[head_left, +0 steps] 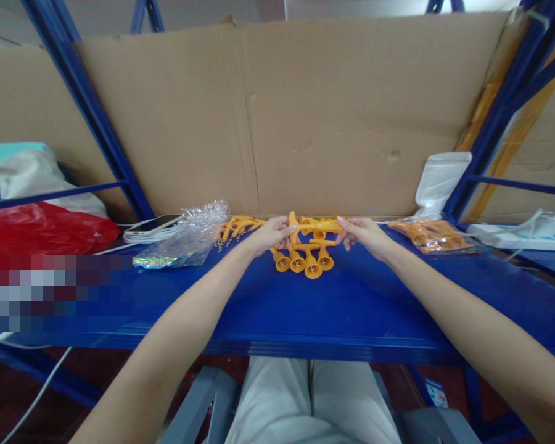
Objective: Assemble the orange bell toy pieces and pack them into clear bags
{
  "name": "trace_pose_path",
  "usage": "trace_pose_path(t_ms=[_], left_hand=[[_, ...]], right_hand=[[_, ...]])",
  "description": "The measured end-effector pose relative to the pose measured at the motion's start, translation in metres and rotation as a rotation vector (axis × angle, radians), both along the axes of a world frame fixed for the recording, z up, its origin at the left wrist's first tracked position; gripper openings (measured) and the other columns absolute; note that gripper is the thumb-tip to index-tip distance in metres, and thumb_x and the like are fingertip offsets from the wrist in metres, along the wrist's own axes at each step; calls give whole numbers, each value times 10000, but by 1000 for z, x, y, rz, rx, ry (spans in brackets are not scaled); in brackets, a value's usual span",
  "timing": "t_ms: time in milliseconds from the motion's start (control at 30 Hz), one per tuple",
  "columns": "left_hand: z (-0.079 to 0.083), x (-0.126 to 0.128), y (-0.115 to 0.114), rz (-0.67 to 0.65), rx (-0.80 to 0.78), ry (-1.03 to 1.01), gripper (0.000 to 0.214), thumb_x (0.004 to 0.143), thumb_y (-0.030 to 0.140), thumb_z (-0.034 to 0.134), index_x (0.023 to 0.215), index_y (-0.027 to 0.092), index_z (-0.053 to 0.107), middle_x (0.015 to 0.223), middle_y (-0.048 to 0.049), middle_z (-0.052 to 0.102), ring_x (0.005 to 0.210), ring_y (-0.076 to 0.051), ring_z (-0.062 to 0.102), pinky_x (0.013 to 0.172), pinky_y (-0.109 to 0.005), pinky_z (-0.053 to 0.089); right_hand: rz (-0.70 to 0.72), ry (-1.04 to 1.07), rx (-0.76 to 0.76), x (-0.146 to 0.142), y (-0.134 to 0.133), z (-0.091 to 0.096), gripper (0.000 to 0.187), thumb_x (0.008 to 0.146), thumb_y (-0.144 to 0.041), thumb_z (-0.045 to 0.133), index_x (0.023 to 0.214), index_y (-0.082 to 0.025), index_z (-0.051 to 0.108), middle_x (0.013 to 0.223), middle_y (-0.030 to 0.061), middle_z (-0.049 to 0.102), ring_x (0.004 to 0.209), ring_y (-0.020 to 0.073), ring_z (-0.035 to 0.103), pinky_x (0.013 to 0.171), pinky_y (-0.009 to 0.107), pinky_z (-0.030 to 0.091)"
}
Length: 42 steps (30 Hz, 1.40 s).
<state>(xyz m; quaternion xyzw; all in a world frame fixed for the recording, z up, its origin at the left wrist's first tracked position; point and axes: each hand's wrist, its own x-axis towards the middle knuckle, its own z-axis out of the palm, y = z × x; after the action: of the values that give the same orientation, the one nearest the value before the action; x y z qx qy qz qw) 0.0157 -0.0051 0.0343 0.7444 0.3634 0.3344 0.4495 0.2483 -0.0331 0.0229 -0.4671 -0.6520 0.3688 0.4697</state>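
Both of my hands meet at the back of a blue shelf (333, 308). My left hand (272, 234) pinches the left end of an orange plastic toy (308, 250), a bar carrying several small trumpet-shaped bells that point toward me. Gripping the right end of the same bar, my right hand (363, 233) has its fingers closed on it. The bells hang just above the shelf surface. A second pile of orange parts (238, 227) lies just left of my left hand.
A crinkled clear plastic bag (189, 237) and a phone with white cables (152, 227) lie to the left. A bag of orange parts (432, 236) lies to the right. A cardboard sheet (305, 117) forms the back wall. A red bag (37, 234) sits far left.
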Motion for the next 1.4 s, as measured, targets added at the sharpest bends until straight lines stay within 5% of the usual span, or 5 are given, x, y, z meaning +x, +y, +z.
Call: trace_pose_path(t_ms=[233,433,533,1200,1400], left_hand=[[0,1,0,14,-3,6,126,885,155,454,760,139,456,624,11,602,413,-31,464,440,-176,335],[-3,-2,5,20,-30,12,111,879,177,474,776,140,460,635,3,616,420,-33,465,452,-179,329],[-2,-2,4,29,-32,13,105,884,163,451,782,141,464,615,10,603,418,-40,460,459,-188,329],[-3,0,2,31,-9,22,113,875,167,472,764,145,463,623,12,603,419,-38,463,458,-184,332],[-8,-7,15,37,-38,35,116,856,160,502,746,137,475,622,12,602,419,-34,463,456,-180,336]], right_hand=[[-63,-4,-97,-4,-4,4,473,799,-575,546,590,-152,515,463,41,602,312,65,450,359,214,274],[13,21,-96,-4,-5,4,263,816,-405,618,849,-146,589,730,54,707,384,64,525,388,200,339],[21,13,-60,-5,-6,4,188,784,-313,669,827,-139,609,710,35,698,387,56,512,426,208,389],[-10,-39,-59,-2,-2,-2,386,798,-516,588,700,-143,582,607,41,666,375,58,494,413,208,338],[59,-143,-44,7,7,-8,401,786,-437,629,1055,-145,575,838,74,698,473,88,562,449,218,404]])
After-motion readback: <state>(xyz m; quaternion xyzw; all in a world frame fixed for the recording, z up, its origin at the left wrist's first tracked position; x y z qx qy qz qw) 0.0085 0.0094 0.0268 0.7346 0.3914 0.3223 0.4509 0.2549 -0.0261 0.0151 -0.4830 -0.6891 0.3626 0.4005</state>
